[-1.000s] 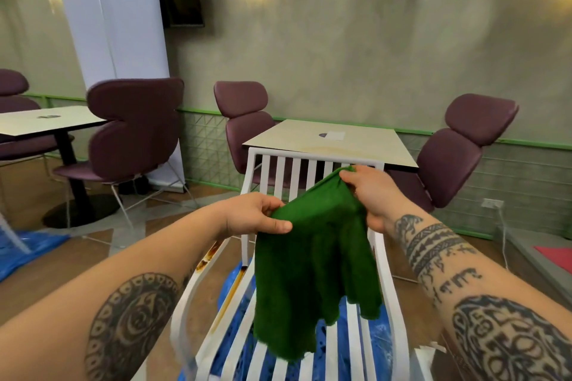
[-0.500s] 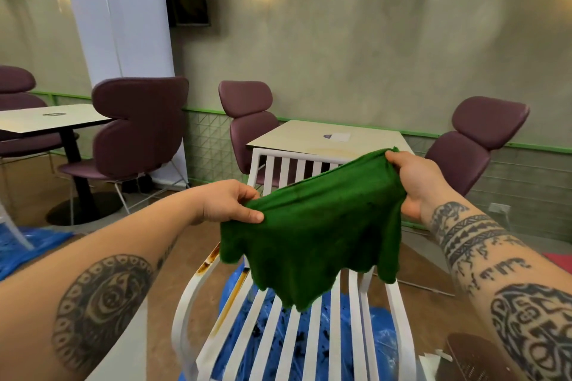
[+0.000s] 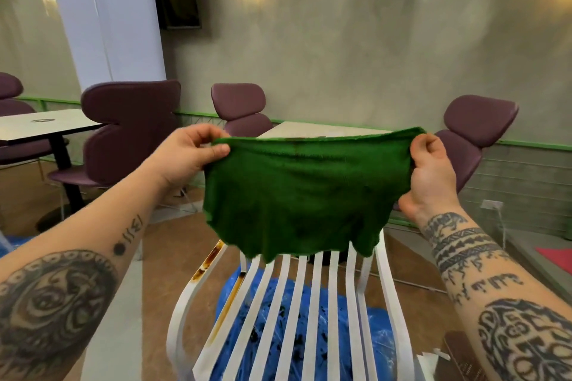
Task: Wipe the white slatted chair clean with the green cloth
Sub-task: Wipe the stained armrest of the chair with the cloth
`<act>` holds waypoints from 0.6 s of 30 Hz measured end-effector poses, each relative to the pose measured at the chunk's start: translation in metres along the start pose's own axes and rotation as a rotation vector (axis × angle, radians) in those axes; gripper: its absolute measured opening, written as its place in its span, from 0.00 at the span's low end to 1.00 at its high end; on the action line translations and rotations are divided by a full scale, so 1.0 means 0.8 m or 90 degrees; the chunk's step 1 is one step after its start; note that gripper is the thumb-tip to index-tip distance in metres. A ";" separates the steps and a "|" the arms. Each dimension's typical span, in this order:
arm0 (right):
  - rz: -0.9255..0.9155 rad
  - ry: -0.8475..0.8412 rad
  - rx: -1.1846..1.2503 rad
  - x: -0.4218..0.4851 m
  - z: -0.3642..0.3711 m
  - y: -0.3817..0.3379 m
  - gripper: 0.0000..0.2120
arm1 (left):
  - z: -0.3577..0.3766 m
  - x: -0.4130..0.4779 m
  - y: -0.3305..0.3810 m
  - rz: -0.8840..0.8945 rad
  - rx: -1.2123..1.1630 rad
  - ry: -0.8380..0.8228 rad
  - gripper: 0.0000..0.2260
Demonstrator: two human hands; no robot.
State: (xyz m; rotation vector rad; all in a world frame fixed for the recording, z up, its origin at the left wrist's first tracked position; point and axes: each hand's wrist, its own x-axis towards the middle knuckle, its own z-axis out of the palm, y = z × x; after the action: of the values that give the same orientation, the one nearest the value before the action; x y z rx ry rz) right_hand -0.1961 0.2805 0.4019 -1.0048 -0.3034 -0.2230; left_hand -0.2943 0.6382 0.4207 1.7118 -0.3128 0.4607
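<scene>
The green cloth (image 3: 297, 195) hangs spread wide in the air in front of me, its top edge stretched level. My left hand (image 3: 188, 158) pinches its upper left corner and my right hand (image 3: 430, 173) pinches its upper right corner. Below and behind the cloth stands the white slatted chair (image 3: 291, 312), with rust stains along its left arm. The cloth hides the chair's backrest; its lower hem hangs just above the seat slats.
A blue plastic sheet (image 3: 309, 334) lies on the floor under the chair. Behind it stand a beige table (image 3: 312, 130) and purple chairs (image 3: 130, 130) (image 3: 473, 139). Another table (image 3: 40, 125) stands at the left, and a white pillar (image 3: 105, 15) rises behind it.
My hands have moved apart and upward, stretching the bunched cloth into a wide flat sheet. The camera has come closer to the chair.
</scene>
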 end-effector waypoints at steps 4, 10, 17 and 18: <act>0.092 -0.139 0.198 -0.016 0.034 0.006 0.07 | 0.046 0.017 0.037 0.161 -0.114 0.056 0.21; 0.180 -0.292 0.061 -0.039 0.111 0.037 0.05 | 0.143 0.031 0.022 0.086 -0.155 -0.021 0.17; 0.192 -0.265 -0.076 -0.027 0.106 0.047 0.08 | 0.147 0.031 0.003 0.048 -0.092 -0.060 0.10; 0.213 -0.262 -0.097 -0.026 0.104 0.047 0.08 | 0.147 0.030 0.003 0.035 -0.066 -0.082 0.12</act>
State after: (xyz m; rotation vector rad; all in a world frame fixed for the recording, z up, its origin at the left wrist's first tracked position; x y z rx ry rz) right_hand -0.2154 0.3718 0.4066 -1.2335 -0.4901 0.2721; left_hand -0.2591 0.5236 0.4168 1.6376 -0.4701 0.3674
